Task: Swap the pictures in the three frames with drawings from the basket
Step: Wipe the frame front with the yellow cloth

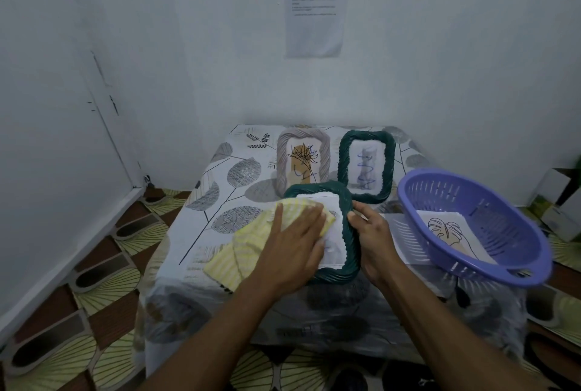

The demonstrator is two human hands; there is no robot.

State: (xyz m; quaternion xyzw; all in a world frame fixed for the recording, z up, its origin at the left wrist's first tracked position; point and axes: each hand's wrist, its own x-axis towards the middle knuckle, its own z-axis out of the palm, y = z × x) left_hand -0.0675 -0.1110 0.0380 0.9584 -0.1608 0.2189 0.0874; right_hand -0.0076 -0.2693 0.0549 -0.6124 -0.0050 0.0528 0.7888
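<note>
Three frames: all on the table (201, 208), two propped upright at the back, one lying flat at the front edge under both hands.
Table: small, draped in a leaf-print cloth that looks loose, so a frame dragged across it could bunch the fabric; lifting seems safer than sliding.
Purple basket (503, 268): light perforated plastic, tilted at the right of the table, holding a leaf drawing (446, 230) (thin paper, easily creased; best taken by an edge).
Near green frame (350, 233): twisted rope-like rim, probably light and stiff, with a grippy texture; its pane may be fragile, though the blur makes this hard to tell.
Far green frame (366, 167): just behind the near one, close enough to be knocked over.
Beige frame (303, 159): beside it on the left, equally easy to tip.
Yellow cloth (242, 252): soft, striped, draped over the near frame's left side and hiding part of it.
Left hand (295, 239): spread flat, pressing the cloth onto the pane.
Right hand (374, 233): closed around the near frame's right rim, steadying it.
</note>
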